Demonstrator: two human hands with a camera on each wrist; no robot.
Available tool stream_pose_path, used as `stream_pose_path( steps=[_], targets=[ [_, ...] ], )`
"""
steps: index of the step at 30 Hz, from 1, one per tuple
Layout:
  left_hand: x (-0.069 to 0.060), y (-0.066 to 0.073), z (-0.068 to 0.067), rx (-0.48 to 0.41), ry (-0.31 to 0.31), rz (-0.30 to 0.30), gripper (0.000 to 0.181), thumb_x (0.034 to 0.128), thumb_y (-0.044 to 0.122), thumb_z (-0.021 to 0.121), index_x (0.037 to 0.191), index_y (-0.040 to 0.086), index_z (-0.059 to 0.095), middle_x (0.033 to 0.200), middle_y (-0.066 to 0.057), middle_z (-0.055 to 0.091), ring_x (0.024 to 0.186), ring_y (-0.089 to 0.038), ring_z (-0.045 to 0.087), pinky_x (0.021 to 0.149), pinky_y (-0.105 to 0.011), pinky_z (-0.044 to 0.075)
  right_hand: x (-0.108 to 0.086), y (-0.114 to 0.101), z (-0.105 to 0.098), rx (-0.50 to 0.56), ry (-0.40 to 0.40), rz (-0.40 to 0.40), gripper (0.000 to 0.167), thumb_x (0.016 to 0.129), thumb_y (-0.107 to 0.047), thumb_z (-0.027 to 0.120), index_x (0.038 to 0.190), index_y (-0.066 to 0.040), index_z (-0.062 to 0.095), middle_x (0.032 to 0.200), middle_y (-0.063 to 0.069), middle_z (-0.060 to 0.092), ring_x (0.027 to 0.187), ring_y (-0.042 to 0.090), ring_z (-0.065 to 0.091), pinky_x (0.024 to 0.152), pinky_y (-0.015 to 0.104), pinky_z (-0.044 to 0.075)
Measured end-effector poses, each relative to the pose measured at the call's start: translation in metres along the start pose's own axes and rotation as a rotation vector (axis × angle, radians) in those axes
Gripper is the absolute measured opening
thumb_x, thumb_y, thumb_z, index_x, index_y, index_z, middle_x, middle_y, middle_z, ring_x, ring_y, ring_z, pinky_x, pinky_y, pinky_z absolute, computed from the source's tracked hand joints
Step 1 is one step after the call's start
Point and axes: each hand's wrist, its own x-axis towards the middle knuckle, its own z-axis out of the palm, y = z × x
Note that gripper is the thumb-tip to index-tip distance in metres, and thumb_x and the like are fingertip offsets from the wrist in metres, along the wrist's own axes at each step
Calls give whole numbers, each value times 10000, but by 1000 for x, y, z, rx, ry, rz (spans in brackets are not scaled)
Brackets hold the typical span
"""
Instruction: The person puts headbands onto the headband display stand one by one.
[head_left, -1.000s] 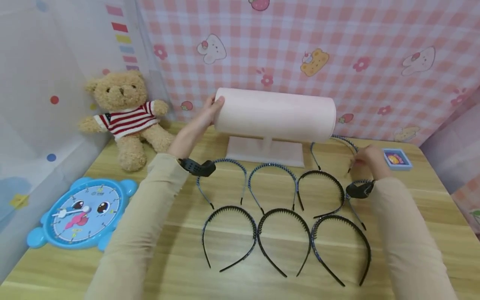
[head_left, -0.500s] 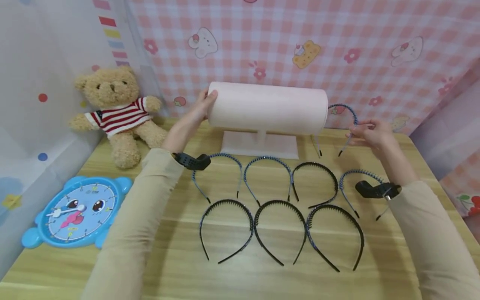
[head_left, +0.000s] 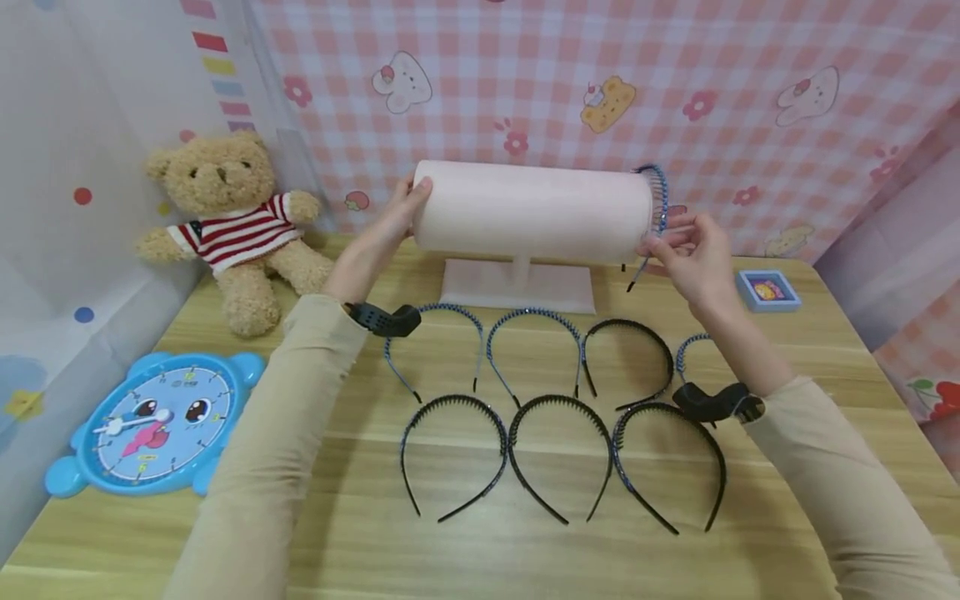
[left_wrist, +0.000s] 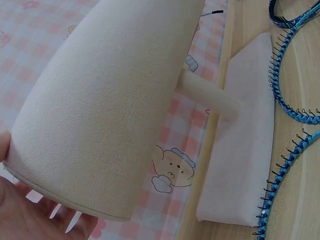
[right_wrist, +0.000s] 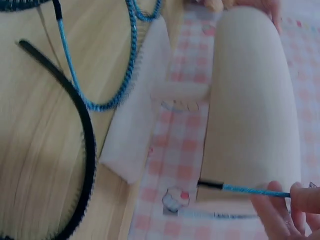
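Observation:
A pale pink headband display stand [head_left: 532, 208], a padded cylinder on a post and flat base, stands at the back of the table. My left hand [head_left: 401, 212] grips its left end, thumb in front and fingers at the end face. At the other end, a blue toothed headband [head_left: 663, 193] stands upright around the cylinder's edge. My right hand [head_left: 696, 260] pinches one side of it between thumb and fingers. In the right wrist view, the black-tipped leg of this blue headband [right_wrist: 250, 190] crosses the front of the cylinder. Its far leg is mostly hidden.
Several headbands lie in two rows on the wooden table, including a blue headband [head_left: 534, 312] and a black headband [head_left: 561, 400]. A teddy bear [head_left: 225, 225] and a blue clock [head_left: 161, 421] are at left. A small blue frame [head_left: 768, 291] lies at right.
My right hand has lifted the blue headband off the table and brought it left onto the cylinder's right end. The left hand keeps its hold on the left end.

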Motion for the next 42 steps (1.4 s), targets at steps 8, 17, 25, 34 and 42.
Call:
stream_pose_path(
  steps=[8,17,25,34,42],
  targets=[
    [3,-2,0,-10,10,9,590,977,370,309,1475,177,59,1517,-66,140,1341,-229,234,1100,-390,229,-5,6,20,-528,67,-224,257,824,-140,675,1016,6,585,869,196,656,681,137,610,593,141,428],
    [2,-1,0,2,3,14,590,977,377,309,1470,170,58,1519,-63,132,1345,-230,223,1099,-392,224,-2,0,4,-580,2,-226,386,786,-312,711,1017,-19,612,890,189,656,732,212,622,565,180,467],
    [2,0,0,8,2,18,591,979,374,303,1469,151,60,1510,-84,152,1340,-244,249,1095,-393,247,47,-4,-35,-431,-258,-240,688,844,-250,654,1431,-158,306,1492,101,267,1374,241,234,1100,482,222],
    [4,-4,2,13,-11,10,610,976,392,317,1470,152,50,1511,-86,152,1345,-247,250,1101,-411,240,76,-7,-43,-442,-525,-70,714,863,-297,625,1416,-422,190,1541,-66,81,1389,410,87,1086,579,146],
    [3,-3,0,1,9,24,597,973,366,302,1468,148,47,1505,-96,147,1322,-264,265,1088,-405,255,78,-21,-26,-496,-550,-29,703,842,-363,635,1413,-409,226,1546,30,58,1377,364,195,1064,568,222]
  ],
)
